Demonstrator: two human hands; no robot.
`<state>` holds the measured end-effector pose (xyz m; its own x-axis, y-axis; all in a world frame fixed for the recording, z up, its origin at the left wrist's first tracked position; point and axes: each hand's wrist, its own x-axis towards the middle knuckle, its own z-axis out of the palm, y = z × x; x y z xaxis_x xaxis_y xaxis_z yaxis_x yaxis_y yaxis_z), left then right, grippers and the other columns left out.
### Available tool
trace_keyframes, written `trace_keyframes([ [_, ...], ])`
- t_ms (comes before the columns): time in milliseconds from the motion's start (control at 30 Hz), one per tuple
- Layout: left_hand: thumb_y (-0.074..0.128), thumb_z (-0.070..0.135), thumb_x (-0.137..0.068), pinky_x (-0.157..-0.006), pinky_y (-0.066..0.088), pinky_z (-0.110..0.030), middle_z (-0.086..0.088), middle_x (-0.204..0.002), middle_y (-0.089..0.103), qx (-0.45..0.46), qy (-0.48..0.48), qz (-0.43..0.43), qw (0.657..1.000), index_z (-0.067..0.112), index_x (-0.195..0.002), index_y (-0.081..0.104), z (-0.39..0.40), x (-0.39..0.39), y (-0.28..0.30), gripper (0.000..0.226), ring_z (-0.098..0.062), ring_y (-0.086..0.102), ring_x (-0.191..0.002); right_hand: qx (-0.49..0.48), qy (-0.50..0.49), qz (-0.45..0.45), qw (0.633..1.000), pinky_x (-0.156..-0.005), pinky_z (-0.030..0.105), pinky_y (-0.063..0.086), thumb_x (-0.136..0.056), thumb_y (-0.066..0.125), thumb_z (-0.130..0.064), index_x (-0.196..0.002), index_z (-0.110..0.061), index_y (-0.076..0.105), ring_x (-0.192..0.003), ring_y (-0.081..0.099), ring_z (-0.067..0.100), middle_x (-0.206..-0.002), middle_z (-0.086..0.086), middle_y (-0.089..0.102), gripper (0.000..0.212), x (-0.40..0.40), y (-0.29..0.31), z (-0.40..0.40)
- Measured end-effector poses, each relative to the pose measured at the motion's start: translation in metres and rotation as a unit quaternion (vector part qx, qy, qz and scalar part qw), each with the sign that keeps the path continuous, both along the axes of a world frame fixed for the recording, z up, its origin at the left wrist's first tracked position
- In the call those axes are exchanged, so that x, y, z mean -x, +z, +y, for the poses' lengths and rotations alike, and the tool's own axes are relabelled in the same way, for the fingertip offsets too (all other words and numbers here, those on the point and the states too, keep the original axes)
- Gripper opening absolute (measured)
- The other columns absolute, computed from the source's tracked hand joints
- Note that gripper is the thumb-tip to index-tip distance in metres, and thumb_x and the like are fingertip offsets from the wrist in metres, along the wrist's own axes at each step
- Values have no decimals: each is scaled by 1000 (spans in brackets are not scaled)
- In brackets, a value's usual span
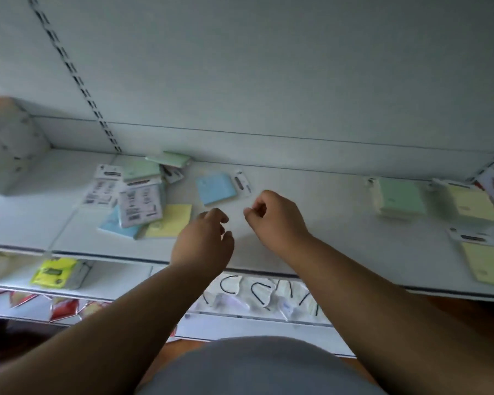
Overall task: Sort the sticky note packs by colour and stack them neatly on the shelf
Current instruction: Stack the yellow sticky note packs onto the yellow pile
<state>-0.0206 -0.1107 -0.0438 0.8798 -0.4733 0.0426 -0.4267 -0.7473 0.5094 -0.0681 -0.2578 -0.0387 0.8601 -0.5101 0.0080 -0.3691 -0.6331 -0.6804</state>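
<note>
Both hands hang over the bare middle of the white shelf board (311, 246), holding nothing. The left hand (201, 243) has loosely curled fingers with a narrow gap between thumb and fingertips. The right hand (277, 216) is curled tighter, its fingertips tucked near the thumb. Just beyond them lies a single light blue sticky note pack (216, 187). To the left sits a jumbled heap of blue, yellow and green packs (143, 195), some face down. Far right lie a green stack (401, 199) and pale yellow packs (475, 206).
</note>
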Motion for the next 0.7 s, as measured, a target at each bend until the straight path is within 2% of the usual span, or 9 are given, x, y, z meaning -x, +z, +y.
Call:
trace_keyframes([
  [133, 64, 23, -84, -91, 43, -35, -5, -119, 59, -1, 37, -28, 999, 16, -119, 58, 59, -36, -3, 37, -28, 53, -109, -123, 19, 64, 990, -67, 28, 51, -84, 62, -36, -86, -16, 64, -62, 68, 18, -71, 1, 69, 21, -47, -6, 53],
  [233, 64, 20, -83, -99, 39, -36, -7, -123, 59, -14, 23, -7, 1000, 15, -122, 57, 84, -46, -12, 40, -29, 47, -117, -273, -12, 84, 958, -49, 26, 44, -89, 56, -23, -91, -7, 62, -51, 66, 22, -65, 13, 65, 17, -72, -9, 81],
  [333, 62, 15, -82, -99, 37, -32, -3, -122, 61, -2, -7, -7, 1000, 15, -122, 58, 94, -49, -17, 40, -27, 46, -117, -398, -107, 79, 908, -39, 18, 30, -88, 56, -14, -91, -8, 56, -41, 52, 16, -59, 9, 52, 7, -93, -7, 98],
  [400, 60, 12, -84, -96, 39, -30, -2, -121, 60, 21, 2, 9, 1000, 16, -122, 58, 97, -51, -15, 39, -25, 47, -116, -418, -157, 85, 891, -38, 15, 28, -85, 60, -14, -87, -9, 56, -38, 42, 13, -60, 7, 49, 6, -103, -5, 100],
  [500, 58, 9, -84, -88, 45, -29, -3, -114, 61, 60, 7, 44, 997, 18, -119, 58, 101, -56, -13, 36, -25, 55, -107, -424, -174, 79, 885, -38, 14, 27, -83, 68, -16, -81, -10, 57, -37, 35, 13, -60, 6, 45, 13, -115, -8, 102],
  [567, 58, 9, -85, -86, 45, -28, -1, -114, 61, 65, 4, 45, 997, 18, -118, 59, 101, -56, -15, 35, -24, 56, -104, -395, -178, 60, 899, -44, 20, 38, -78, 74, -20, -83, -10, 59, -47, 44, 18, -65, 7, 52, 20, -121, -12, 105],
  [600, 58, 9, -85, -85, 44, -28, -1, -114, 61, 61, 6, 42, 997, 19, -118, 59, 100, -55, -15, 35, -24, 56, -105, -366, -172, 50, 913, -52, 25, 46, -75, 75, -22, -86, -10, 60, -56, 53, 21, -72, 8, 58, 22, -123, -15, 107],
  [667, 57, 7, -84, -82, 42, -27, 0, -112, 61, 64, 19, 44, 997, 19, -117, 60, 98, -56, -17, 35, -23, 55, -103, -325, -148, 44, 933, -69, 33, 56, -76, 71, -20, -85, -14, 61, -75, 63, 26, -87, 8, 65, 15, -126, -16, 109],
  [700, 56, 5, -83, -79, 40, -26, 1, -110, 62, 73, 30, 51, 996, 19, -114, 61, 97, -57, -17, 35, -22, 56, -102, -327, -134, 44, 935, -67, 30, 56, -78, 69, -17, -82, -16, 59, -76, 64, 27, -89, 7, 65, 10, -126, -14, 109],
])
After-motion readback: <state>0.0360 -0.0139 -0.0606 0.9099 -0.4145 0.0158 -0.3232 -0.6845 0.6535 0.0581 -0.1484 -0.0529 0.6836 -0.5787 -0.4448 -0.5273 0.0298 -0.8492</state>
